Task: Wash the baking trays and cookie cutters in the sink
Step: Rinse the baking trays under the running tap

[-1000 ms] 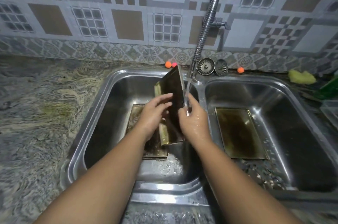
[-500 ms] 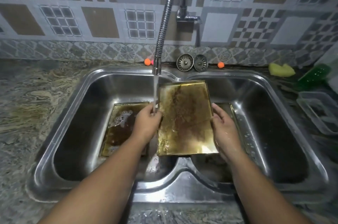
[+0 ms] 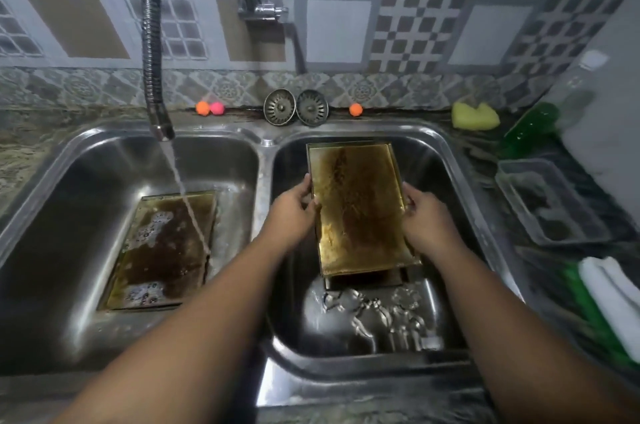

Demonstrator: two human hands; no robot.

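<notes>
I hold a stained golden baking tray (image 3: pixel 358 205) over the right basin of the steel double sink (image 3: pixel 265 143). My left hand (image 3: pixel 294 212) grips its left edge and my right hand (image 3: pixel 427 219) grips its right edge. Another tray's dark edge (image 3: pixel 367 279) shows just beneath it. Several metal cookie cutters (image 3: pixel 377 316) lie on the right basin's floor nearer me. A second dirty tray (image 3: pixel 162 250) lies flat in the left basin, and water from the flexible faucet (image 3: pixel 154 52) runs onto it.
Two sink strainers (image 3: pixel 296 107) and small orange and pink balls (image 3: pixel 209 108) sit on the back ledge. To the right are a yellow sponge (image 3: pixel 474 115), a green bottle (image 3: pixel 526 129), a clear plastic container (image 3: pixel 550 205) and a white cloth (image 3: pixel 613 299).
The tray was upright under the water in the left basin, then turned flat. Both hands have carried it rightward over the right basin, and the water now falls on the left tray.
</notes>
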